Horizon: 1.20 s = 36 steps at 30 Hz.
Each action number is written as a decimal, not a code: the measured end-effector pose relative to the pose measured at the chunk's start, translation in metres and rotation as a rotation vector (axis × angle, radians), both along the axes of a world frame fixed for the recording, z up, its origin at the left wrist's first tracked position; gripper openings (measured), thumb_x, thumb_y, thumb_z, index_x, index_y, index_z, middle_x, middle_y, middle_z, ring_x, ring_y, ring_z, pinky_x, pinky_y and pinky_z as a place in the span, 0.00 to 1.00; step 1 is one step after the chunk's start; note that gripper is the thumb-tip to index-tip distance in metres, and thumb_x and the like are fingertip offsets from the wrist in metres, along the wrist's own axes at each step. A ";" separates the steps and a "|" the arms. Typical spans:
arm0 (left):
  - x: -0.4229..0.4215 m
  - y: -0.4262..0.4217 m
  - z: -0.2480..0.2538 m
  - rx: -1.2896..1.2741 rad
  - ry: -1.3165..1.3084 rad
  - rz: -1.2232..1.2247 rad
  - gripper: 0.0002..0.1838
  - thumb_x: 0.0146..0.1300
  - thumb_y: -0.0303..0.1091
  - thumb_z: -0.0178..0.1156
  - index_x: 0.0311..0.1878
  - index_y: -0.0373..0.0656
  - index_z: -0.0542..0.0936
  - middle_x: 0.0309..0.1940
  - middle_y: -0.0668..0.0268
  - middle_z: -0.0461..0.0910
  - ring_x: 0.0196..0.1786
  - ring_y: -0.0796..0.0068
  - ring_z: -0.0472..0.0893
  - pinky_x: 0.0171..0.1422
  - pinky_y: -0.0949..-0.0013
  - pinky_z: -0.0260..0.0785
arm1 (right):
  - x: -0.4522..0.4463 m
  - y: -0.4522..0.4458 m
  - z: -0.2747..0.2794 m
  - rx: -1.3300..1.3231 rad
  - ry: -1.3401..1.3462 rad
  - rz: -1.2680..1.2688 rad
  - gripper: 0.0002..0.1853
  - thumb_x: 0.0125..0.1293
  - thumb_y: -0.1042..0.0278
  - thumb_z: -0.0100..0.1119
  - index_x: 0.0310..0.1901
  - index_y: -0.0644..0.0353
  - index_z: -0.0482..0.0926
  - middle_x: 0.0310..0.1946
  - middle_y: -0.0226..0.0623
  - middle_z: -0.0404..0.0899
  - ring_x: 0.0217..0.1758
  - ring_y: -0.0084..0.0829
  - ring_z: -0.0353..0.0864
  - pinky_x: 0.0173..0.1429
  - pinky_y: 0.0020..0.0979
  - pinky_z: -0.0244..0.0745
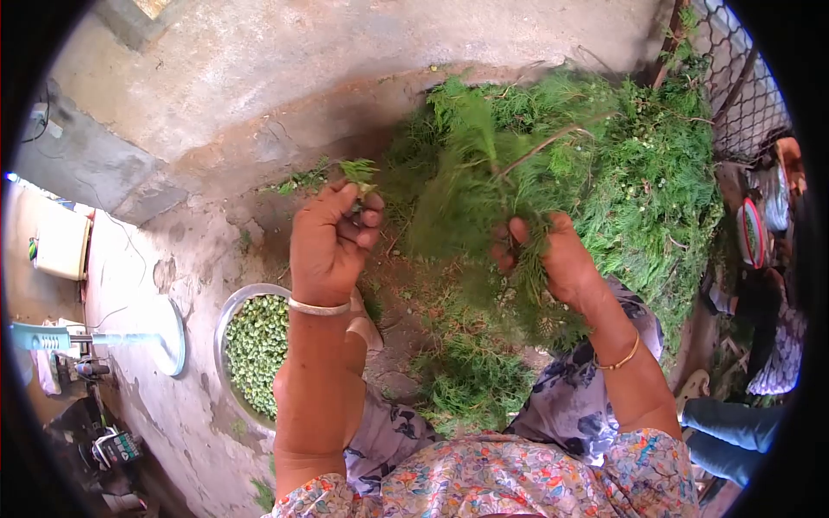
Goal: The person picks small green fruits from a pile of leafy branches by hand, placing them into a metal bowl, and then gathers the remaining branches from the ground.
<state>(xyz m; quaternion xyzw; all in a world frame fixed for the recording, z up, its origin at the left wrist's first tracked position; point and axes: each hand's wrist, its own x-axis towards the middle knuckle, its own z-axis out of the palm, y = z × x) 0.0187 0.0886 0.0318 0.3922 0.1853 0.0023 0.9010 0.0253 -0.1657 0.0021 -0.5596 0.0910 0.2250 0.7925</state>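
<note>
My left hand (pixel 325 235) has its fingers pinched on a small green sprig (pixel 357 169) at chest height. My right hand (pixel 566 257) grips a leafy evergreen branch (pixel 462 198), blurred by motion, whose brown stem shows at the upper right. Below and left of my left hand, a round metal basin (pixel 220 345) holds many small green seed cones (pixel 256 352). Beyond my right hand lies a large heap of cut evergreen branches (pixel 648 190). Loose green clippings (pixel 475 371) lie on the ground between my knees.
A concrete wall (pixel 345 43) runs along the far side. A standing fan (pixel 168 337) is at the left, near a pale box (pixel 62 244). Wire mesh (pixel 747 95) stands at the upper right. Another person's jeans-clad legs (pixel 734 432) are at the right edge.
</note>
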 end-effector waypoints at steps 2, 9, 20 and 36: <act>-0.002 -0.007 -0.006 0.014 0.001 -0.076 0.06 0.62 0.27 0.56 0.41 0.37 0.74 0.24 0.60 0.78 0.21 0.77 0.74 0.20 0.80 0.62 | 0.001 -0.003 -0.003 0.070 0.014 -0.042 0.16 0.57 0.75 0.64 0.47 0.65 0.71 0.32 0.39 0.76 0.31 0.35 0.78 0.34 0.33 0.77; -0.008 -0.058 -0.021 0.248 0.052 -0.365 0.08 0.59 0.32 0.63 0.36 0.39 0.75 0.23 0.64 0.77 0.20 0.80 0.74 0.18 0.81 0.60 | -0.003 0.003 0.003 0.087 -0.028 0.091 0.18 0.53 0.69 0.70 0.42 0.66 0.74 0.31 0.35 0.78 0.30 0.29 0.78 0.32 0.30 0.75; -0.017 -0.076 -0.023 0.385 -0.005 -0.571 0.06 0.58 0.28 0.61 0.36 0.37 0.76 0.23 0.65 0.77 0.19 0.81 0.73 0.17 0.81 0.59 | 0.001 -0.009 0.002 -0.306 -0.006 0.176 0.20 0.63 0.51 0.60 0.37 0.64 0.72 0.25 0.32 0.75 0.24 0.24 0.70 0.32 0.28 0.68; -0.088 0.269 -0.159 2.142 0.779 -0.252 0.17 0.50 0.25 0.56 0.45 0.35 0.79 0.42 0.44 0.78 0.48 0.48 0.78 0.51 0.53 0.69 | 0.020 -0.062 0.017 1.182 -0.040 0.212 0.08 0.63 0.64 0.48 0.26 0.53 0.67 0.14 0.20 0.59 0.18 0.18 0.55 0.24 0.22 0.55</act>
